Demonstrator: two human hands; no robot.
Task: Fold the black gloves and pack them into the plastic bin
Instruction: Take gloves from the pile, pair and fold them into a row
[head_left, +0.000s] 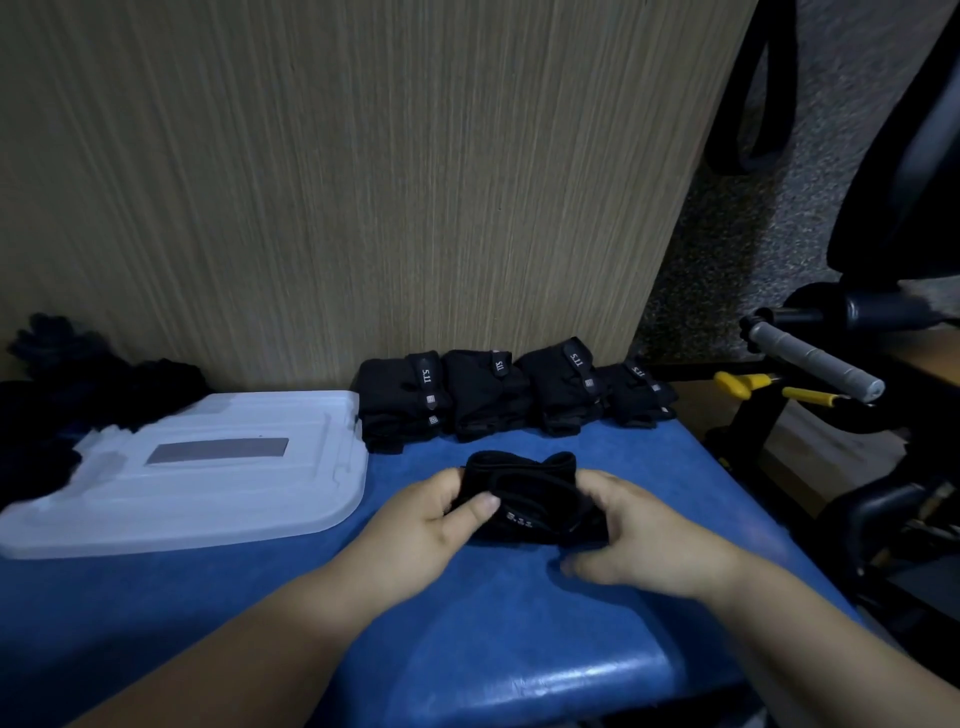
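A folded black glove (530, 493) with small white lettering lies on the blue padded bench (467, 649), between my two hands. My left hand (441, 519) grips its left edge, thumb on top. My right hand (634, 535) holds its right side with curled fingers. Several folded black gloves (498, 395) stand in a row at the back of the bench, against the wooden panel. A translucent white plastic bin lid (208, 467) lies flat to the left. Behind it sits a heap of loose black gloves (78, 374). The bin itself is out of view.
A tall wood-grain panel (363, 182) closes off the back. To the right, past the bench edge, stand black exercise equipment with a grey-wrapped handle (815, 364) and yellow-handled parts (748, 384). A dark chair (898, 156) fills the upper right.
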